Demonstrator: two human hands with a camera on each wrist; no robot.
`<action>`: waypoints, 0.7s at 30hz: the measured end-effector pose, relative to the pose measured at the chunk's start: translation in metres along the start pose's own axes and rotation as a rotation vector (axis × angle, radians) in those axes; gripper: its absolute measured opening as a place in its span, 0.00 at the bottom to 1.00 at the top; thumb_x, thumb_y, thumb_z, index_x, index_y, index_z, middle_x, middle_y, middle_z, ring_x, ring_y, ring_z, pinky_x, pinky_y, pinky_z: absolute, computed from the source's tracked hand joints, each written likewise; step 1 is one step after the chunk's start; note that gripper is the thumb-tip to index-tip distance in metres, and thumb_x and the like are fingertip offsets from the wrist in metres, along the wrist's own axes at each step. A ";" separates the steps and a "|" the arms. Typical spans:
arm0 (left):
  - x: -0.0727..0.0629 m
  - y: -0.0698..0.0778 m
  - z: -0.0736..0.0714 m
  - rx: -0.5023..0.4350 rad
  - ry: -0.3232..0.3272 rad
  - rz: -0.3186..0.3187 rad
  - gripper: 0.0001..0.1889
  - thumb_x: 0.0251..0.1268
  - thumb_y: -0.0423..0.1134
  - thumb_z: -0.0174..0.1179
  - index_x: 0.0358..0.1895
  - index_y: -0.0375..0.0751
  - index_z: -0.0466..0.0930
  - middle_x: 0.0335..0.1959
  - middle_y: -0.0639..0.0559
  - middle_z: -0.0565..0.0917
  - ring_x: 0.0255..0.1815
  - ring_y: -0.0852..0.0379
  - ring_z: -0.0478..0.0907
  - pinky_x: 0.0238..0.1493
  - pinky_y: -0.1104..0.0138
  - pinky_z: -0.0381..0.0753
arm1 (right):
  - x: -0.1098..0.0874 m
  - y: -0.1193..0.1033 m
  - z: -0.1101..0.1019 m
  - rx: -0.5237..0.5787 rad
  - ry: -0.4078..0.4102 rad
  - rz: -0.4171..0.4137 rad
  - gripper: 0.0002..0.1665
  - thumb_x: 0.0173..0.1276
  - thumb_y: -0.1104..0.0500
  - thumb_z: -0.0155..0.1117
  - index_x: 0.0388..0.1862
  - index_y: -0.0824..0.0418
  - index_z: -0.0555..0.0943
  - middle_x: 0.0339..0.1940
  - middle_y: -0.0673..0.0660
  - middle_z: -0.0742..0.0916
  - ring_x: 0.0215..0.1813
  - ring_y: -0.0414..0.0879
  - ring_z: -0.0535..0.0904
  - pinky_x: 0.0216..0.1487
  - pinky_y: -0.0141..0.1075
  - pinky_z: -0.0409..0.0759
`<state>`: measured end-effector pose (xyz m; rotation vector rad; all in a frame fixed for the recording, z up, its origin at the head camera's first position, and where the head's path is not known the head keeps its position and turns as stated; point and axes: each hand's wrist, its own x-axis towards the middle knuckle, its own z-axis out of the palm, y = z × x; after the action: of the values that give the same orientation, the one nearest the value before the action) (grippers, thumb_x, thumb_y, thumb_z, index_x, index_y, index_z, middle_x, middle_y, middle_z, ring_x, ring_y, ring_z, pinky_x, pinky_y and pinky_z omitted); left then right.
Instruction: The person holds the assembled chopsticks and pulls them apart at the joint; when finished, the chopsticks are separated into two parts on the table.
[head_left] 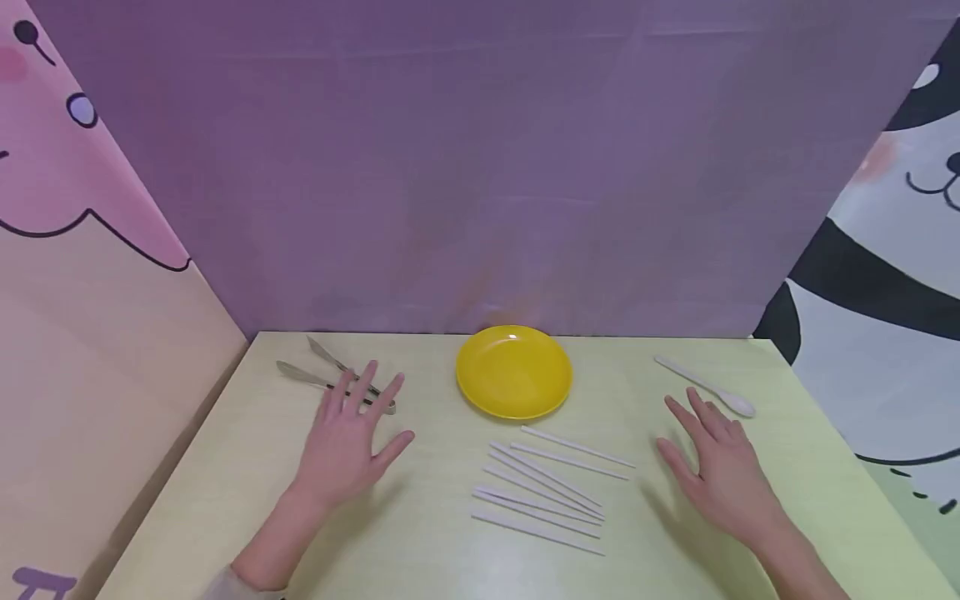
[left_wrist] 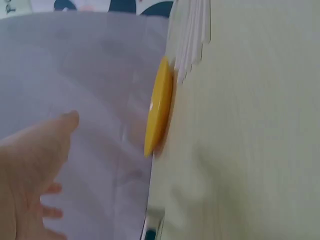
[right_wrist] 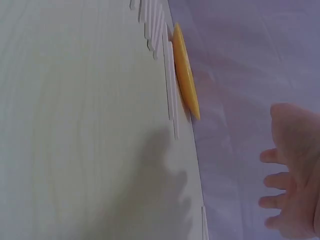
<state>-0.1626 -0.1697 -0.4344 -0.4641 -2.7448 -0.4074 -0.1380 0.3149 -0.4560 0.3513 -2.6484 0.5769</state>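
Yellow and glossy, a plate sits at the middle of the far edge of the pale table surface, before a purple backdrop. The left hand is raised over the left half with its fingers spread, pinching nothing; its fingertips overlap the metal tongs in the head view, though hand and tongs appear apart. The tongs lie beyond that palm, long axis slanting from two tips near the far left corner to a joined end toward the middle.

Toward the far right corner, a white spoon lies just beyond the right hand, which is likewise raised, fingers parted, holding nothing. Its handle end points toward the far edge, its bowl toward the right edge.

Between the hands, on the near side of the plate, white chopsticks lie in a loose fan, some crossing. Their long axes slant so that the right ends sit closer to the near edge. Those ends are nearer the right hand; the plate is nearer the left.
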 end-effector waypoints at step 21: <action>0.096 0.135 0.104 -0.062 -0.252 0.443 0.14 0.77 0.41 0.64 0.60 0.53 0.90 0.53 0.61 0.92 0.53 0.59 0.85 0.56 0.71 0.83 | 0.044 -0.027 0.050 0.046 -0.241 -0.123 0.08 0.67 0.61 0.77 0.44 0.60 0.93 0.34 0.46 0.91 0.34 0.39 0.83 0.38 0.36 0.85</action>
<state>-0.2280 0.0129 -0.4642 -1.1808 -2.7510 -0.3375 -0.1846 0.2616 -0.4695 0.6286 -2.8198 0.5891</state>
